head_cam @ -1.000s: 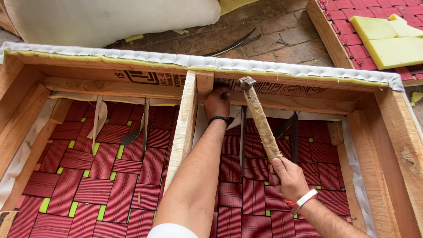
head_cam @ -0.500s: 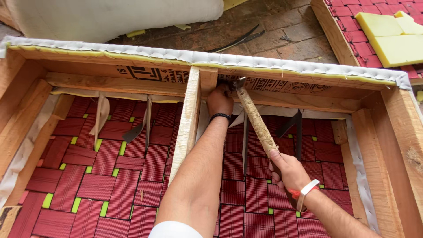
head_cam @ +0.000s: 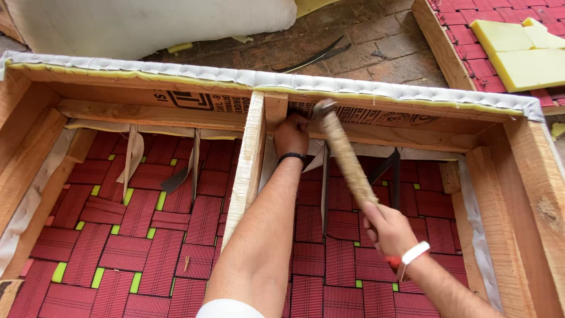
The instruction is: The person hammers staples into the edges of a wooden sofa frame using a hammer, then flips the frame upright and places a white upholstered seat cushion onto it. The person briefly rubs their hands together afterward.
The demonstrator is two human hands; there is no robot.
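Head view, looking down into an upturned wooden furniture frame (head_cam: 532, 176) that rests on a brick-paved floor (head_cam: 376, 47). The frame's far rail is edged with white padded fabric (head_cam: 365, 85), and printed cardboard (head_cam: 194, 100) lines the inside below it. A floor of interwoven red webbing (head_cam: 170, 229), with yellow-green foam showing at the gaps, fills the frame. A pale centre brace (head_cam: 247, 171) runs from the far rail toward the viewer. Beyond the frame lie a large white cushion (head_cam: 147, 23), yellow foam blocks (head_cam: 518, 50) and a dark curved strip (head_cam: 312, 58).

The left hand (head_cam: 291, 135), a black band at its wrist, is pressed against the far rail just right of the centre brace; its fingers are curled in against the wood, and whether they pinch anything cannot be told. The right hand (head_cam: 388, 229), a white-and-red band at its wrist, is clenched around the lower end of a hammer (head_cam: 344, 156) with a cord-wrapped handle. The hammer slants up and away, its metal head just beside the left hand's fingertips at the rail.
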